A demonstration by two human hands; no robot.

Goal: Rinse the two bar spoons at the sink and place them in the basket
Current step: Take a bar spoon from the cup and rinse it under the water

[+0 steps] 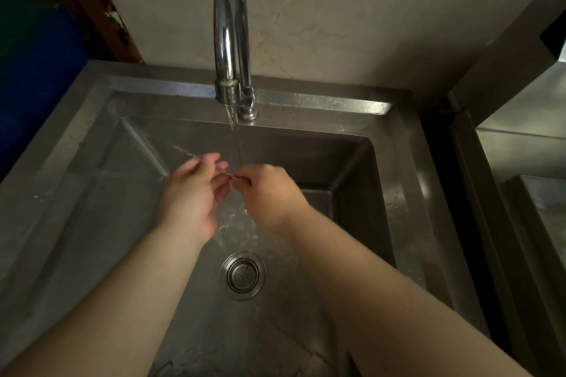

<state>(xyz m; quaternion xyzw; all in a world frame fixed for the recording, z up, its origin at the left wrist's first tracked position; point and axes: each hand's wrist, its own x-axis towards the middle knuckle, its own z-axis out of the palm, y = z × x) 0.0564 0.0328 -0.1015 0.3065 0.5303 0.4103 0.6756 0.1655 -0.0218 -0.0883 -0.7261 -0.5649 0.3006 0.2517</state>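
Both my hands are over the steel sink (398, 193), just under the running stream of the chrome tap (229, 24). A thin metal bar spoon (183, 151) runs slantwise from the upper left down to between my hands. My left hand (193, 196) curls its fingers around the shaft. My right hand (266, 193) pinches the spoon's near end at the fingertips, where a small glint shows. The spoon is blurred, and I cannot tell whether one or two spoons are held. No basket is in view.
The drain strainer (243, 275) sits in the basin floor below my wrists, with water splashing above it. A second steel basin (539, 223) lies to the right across a dark gap. A blue container (33, 70) stands at the left, and a wall rises behind the tap.
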